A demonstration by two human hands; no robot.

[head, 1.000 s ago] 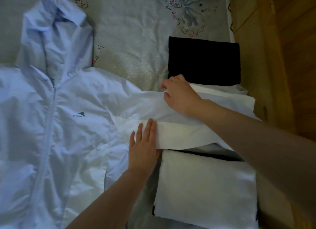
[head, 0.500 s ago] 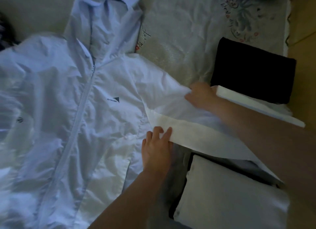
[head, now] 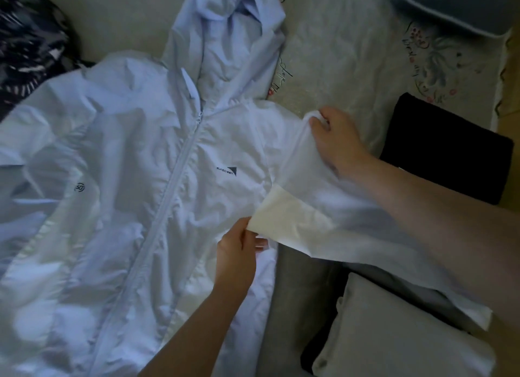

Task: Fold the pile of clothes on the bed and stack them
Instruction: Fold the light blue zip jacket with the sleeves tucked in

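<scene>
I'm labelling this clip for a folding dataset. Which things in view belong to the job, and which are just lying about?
Part of the job:
- light blue hooded jacket, its sleeve held by both hands
- left hand
- right hand
- folded black garment
- folded white garment

Lying about:
- grey pillow
- dark patterned cloth, possibly unfolded laundry
- printed bedsheet

The left hand (head: 236, 253) pinches the jacket (head: 146, 179) sleeve's lower edge; the right hand (head: 337, 140) grips its upper fold near the shoulder.
</scene>
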